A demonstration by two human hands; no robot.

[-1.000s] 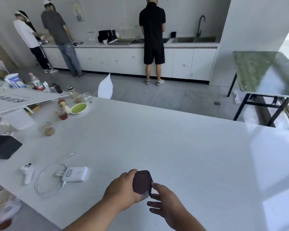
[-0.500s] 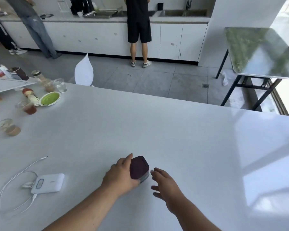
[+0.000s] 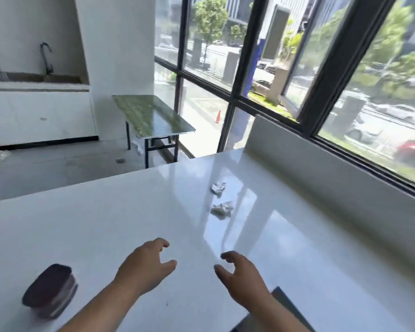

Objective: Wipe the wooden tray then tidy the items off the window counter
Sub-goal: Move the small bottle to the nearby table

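Both hands are held empty just above the white counter (image 3: 106, 224) near its front edge, the left hand (image 3: 146, 268) and the right hand (image 3: 241, 276) each with fingers spread and loosely curled. A dark-lidded small container (image 3: 50, 292) is seen on the counter towards the front left corner, apart from the left hand. Two crumpled tissues (image 3: 222, 208) lie farther in, towards the window-side edge, well apart from both hands.

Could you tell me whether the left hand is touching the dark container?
Apart. The head view shows bare white counter between the left hand and the container.
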